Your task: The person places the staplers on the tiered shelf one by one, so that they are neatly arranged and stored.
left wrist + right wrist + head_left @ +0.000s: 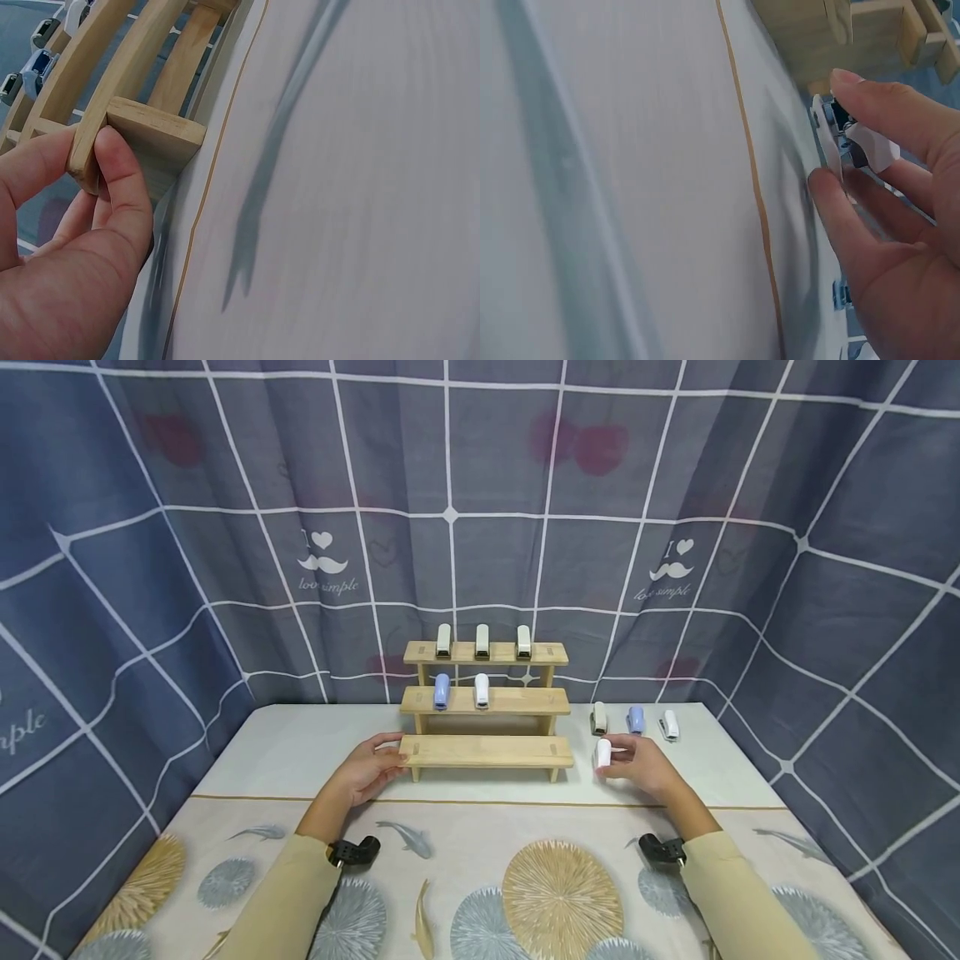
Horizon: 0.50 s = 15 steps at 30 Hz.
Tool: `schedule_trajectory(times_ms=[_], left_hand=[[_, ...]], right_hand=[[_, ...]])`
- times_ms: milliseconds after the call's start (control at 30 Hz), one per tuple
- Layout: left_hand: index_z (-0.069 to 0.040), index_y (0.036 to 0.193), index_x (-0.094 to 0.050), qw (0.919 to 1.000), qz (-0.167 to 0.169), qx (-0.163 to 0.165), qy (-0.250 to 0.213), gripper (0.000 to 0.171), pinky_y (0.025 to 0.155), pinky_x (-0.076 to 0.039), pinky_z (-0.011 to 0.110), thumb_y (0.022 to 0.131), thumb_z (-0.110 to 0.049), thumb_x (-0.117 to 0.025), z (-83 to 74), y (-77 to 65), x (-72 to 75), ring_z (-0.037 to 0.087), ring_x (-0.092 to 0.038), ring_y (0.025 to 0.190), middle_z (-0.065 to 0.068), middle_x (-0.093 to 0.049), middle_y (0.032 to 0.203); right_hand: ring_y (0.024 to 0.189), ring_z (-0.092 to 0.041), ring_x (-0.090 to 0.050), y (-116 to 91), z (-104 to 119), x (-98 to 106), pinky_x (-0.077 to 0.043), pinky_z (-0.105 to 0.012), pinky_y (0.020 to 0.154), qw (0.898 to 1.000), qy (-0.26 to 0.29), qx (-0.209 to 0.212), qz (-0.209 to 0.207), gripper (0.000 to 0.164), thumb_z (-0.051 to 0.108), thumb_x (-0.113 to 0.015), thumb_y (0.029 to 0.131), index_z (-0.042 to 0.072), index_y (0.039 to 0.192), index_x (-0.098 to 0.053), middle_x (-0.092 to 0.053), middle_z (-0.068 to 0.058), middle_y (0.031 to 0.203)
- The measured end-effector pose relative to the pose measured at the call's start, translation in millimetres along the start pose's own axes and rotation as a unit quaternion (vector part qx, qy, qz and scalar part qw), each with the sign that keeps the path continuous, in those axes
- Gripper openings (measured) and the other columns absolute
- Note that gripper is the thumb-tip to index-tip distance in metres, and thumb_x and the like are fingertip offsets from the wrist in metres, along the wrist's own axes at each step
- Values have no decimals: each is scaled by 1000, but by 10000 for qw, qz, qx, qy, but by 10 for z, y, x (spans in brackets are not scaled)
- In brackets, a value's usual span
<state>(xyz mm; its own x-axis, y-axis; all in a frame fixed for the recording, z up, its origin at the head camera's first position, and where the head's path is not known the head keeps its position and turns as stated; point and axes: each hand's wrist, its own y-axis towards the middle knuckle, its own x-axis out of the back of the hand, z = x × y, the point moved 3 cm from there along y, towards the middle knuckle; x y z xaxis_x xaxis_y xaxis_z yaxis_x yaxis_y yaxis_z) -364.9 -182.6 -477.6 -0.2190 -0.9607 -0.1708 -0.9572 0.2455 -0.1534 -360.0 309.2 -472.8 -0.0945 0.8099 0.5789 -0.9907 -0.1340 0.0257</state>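
My left hand pinches the left end of the lowest step of a three-tier wooden stand; the left wrist view shows thumb and fingers on either side of the board. To the right of the stand, my right hand holds a white mini stapler between thumb and fingers, low over the table. In the right wrist view the stapler shows its metal parts and white base. Three cream staplers stand on the top step. A blue stapler and another white stapler share the middle step.
Behind my right hand, a cream stapler, a blue stapler and a white stapler sit on the table. A patterned cloth covers the table's near part. Dark checked curtains enclose the back and sides.
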Motion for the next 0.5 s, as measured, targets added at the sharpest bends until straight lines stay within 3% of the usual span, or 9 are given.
schedule_trajectory(times_ms=[267,400,500], left_hand=[[6,155,-27,10000,4,4,36,67,78,-60,20,96,10,-59,-2,-8,-23,11,-68,88,5,-64,104],[6,155,-27,10000,9,-1,42,67,78,-60,20,96,10,-59,-6,-13,-21,11,-68,87,4,-64,104],[7,156,-26,10000,40,-28,37,67,78,-60,19,97,10,-58,-8,-18,-13,10,-67,87,4,-64,104]], right_hand=[[124,-41,-63,-106,176,5,-59,-19,89,9978,539,367,-65,75,13,-87,82,-9,143,-51,-60,-30,138],[120,-33,-66,-153,298,-11,-59,-23,93,9947,855,570,-96,76,9,-88,80,-6,144,-51,-60,-30,137],[114,-19,-67,-166,393,-31,-59,-26,97,9921,1003,742,-117,75,7,-88,79,-6,142,-51,-59,-29,137]])
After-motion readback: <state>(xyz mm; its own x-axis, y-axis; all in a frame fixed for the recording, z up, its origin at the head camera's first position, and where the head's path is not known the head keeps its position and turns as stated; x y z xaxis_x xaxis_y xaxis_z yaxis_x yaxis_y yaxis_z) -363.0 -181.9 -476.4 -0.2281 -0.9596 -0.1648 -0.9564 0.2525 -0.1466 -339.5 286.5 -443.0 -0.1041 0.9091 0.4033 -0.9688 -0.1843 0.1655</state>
